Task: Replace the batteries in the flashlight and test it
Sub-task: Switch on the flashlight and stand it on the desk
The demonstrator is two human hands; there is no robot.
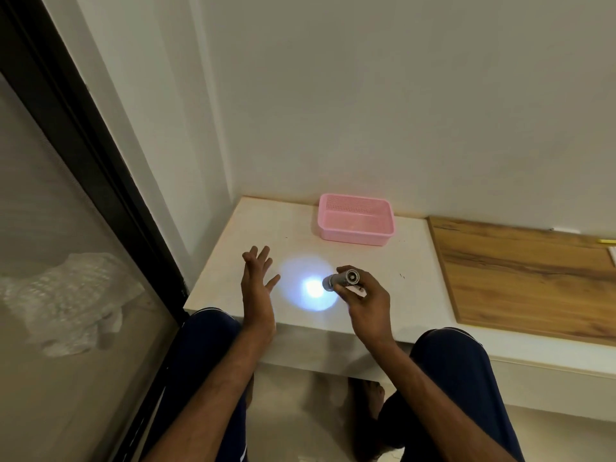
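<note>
My right hand (368,303) grips a small silver flashlight (341,280) over the white ledge (260,225), its head pointing left and down. The flashlight is lit: a bright round spot of light (311,288) falls on the ledge just left of its head. My left hand (258,281) hovers to the left of the light spot, held edge-on with the fingers spread and nothing in it. No batteries are visible.
A pink plastic basket (356,220) stands at the back of the ledge near the wall and looks empty. A wooden board (526,271) lies to the right. A dark-framed glass door (76,228) runs along the left. My knees sit under the ledge's front edge.
</note>
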